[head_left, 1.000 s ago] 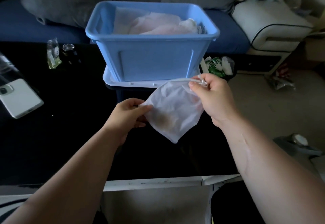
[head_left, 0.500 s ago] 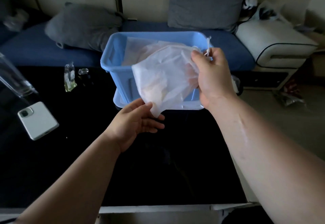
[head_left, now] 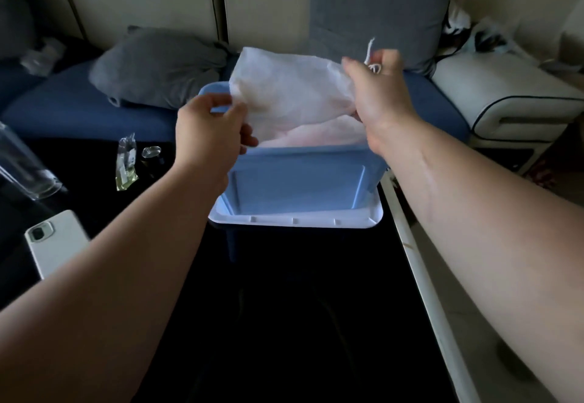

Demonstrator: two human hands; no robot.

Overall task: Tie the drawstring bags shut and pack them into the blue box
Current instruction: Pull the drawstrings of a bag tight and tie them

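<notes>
Bare to the frame edge, both arms — left forearm (head_left: 120, 263) from 7 o'clock, right forearm (head_left: 480, 213) from 4 o'clock (a faint shiny streak runs along it); left grip (head_left: 208, 137) and right grip (head_left: 376, 99) bare too.

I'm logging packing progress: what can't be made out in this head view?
Head view:
White fabric drawstring bag: whether its cord is knotted; the right hand gripping its neck covers it.
Blue plastic box: how many bags lie inside; the held bag and near wall hide them.
Left hand: whether it pinches the bag's corner; blurred.
Clear bottle: cut off by the left edge.
</notes>
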